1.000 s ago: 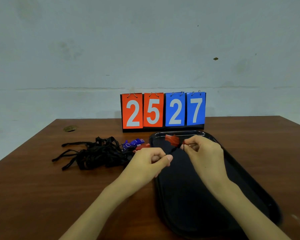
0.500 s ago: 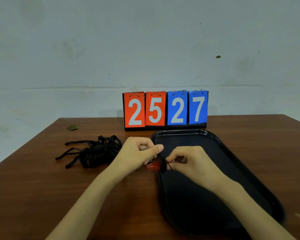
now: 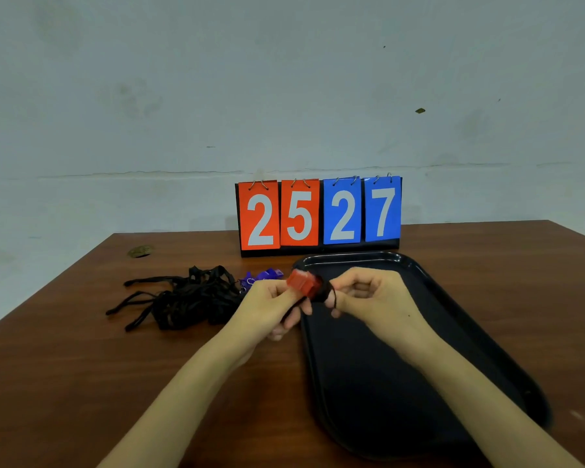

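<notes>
A small red plastic whistle [image 3: 303, 283] with a black cord wound around it is held between both hands above the near-left rim of the black tray [image 3: 460, 336]. My left hand [image 3: 270, 304] pinches the red whistle from the left. My right hand [image 3: 372, 295] pinches the black cord [image 3: 328, 295] at the whistle's right end, fingers curled. A tangled pile of black lanyards [image 3: 186, 298] lies on the table to the left. A blue whistle [image 3: 262, 276] peeks out beside that pile, behind my left hand.
A flip scoreboard [image 3: 320, 214] reading 25 and 27 stands at the back of the brown table [image 3: 65, 383], just behind the tray. A small brass-coloured disc [image 3: 140, 251] lies at the table's far left. A pale wall is behind.
The red whistle has risen and turned, now showing more of its body between my hands. The black cord looks more tightly wound at its right end. Both hands have lifted slightly.
</notes>
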Motion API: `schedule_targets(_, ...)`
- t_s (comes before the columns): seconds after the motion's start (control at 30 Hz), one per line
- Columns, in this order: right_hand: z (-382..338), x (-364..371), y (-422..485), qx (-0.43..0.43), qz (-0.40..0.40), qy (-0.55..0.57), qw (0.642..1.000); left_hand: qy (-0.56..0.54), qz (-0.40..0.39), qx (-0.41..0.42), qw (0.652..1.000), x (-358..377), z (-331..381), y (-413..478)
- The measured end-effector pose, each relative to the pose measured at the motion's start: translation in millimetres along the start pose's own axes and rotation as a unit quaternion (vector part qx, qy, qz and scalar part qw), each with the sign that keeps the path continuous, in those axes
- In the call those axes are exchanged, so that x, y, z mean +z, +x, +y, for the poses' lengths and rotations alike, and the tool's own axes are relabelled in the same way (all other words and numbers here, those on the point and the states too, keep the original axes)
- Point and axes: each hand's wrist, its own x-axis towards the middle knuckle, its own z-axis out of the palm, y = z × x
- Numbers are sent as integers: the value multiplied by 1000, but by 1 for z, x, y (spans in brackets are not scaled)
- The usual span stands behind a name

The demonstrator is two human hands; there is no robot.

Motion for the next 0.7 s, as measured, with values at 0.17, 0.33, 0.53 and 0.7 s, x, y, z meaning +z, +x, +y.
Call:
schedule_targets(0.17, 6, -5, 7, 68, 139, -2, 988, 33, 4, 2, 999, 5, -8, 2)
schedule_targets(0.33, 19, -5, 8, 51, 200, -157, 966, 109, 7, 34, 993, 11, -8, 1)
schedule_targets(0.53, 27, -4, 5, -23, 165, -333, 928, 161, -5, 75, 984, 15, -6, -1)
schedule_targets(0.7, 25, -2, 4, -33, 34, -399, 916, 184, -13, 100, 978, 14, -3, -3)
